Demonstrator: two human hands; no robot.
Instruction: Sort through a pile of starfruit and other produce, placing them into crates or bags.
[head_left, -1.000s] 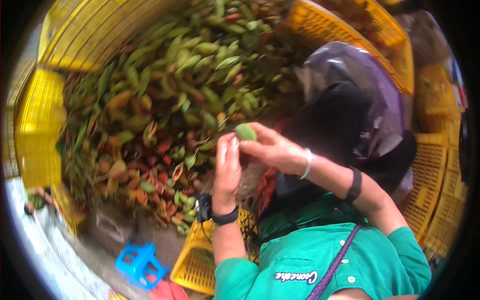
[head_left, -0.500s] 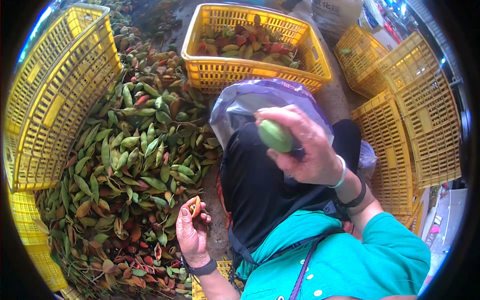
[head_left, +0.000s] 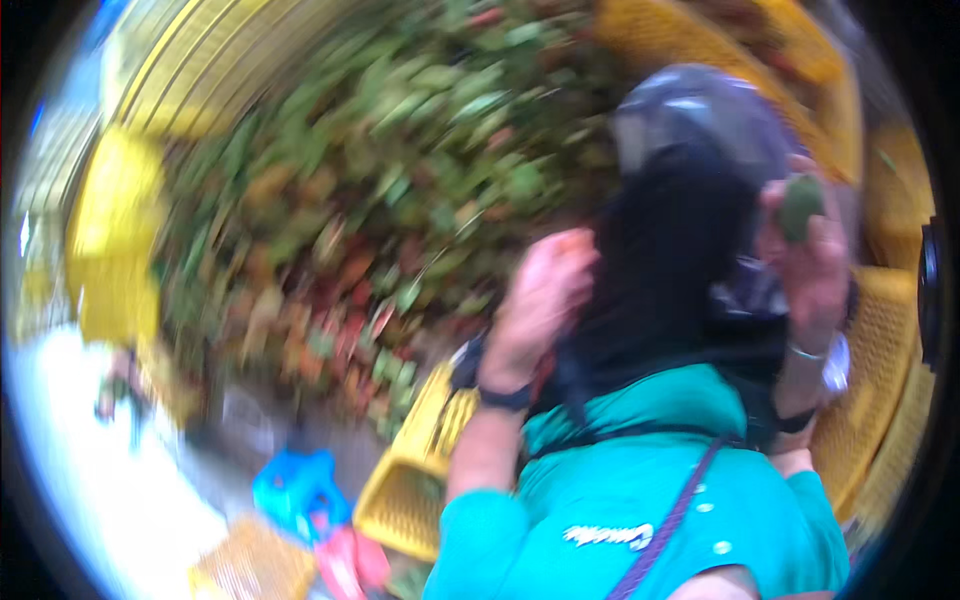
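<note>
The view is smeared by motion. My right hand [head_left: 812,262] is raised over my right knee, closed around a green oval pod [head_left: 800,207]. Left of my knees, my left hand [head_left: 545,290] is curled shut, with a bit of an orange pod [head_left: 575,242] showing at its fingertips. A wide heap of green, brown and reddish pods [head_left: 420,150] spreads over the ground beside that hand. Beyond my knees a clear and purple plastic bag [head_left: 690,105] stands; its contents are hidden by blur.
Yellow crates stand around me: a large crate [head_left: 840,90] at the far right, stacked crates [head_left: 125,200] at the left, and more crates [head_left: 870,390] along my right. A small yellow crate [head_left: 400,505], a blue plastic thing [head_left: 300,492] and a pink thing [head_left: 352,560] lie at lower left.
The view has swung left, so heap and crates appear shifted right and the lower-left ground shows. My right hand has lowered beside my knee. Both hands keep their pods.
</note>
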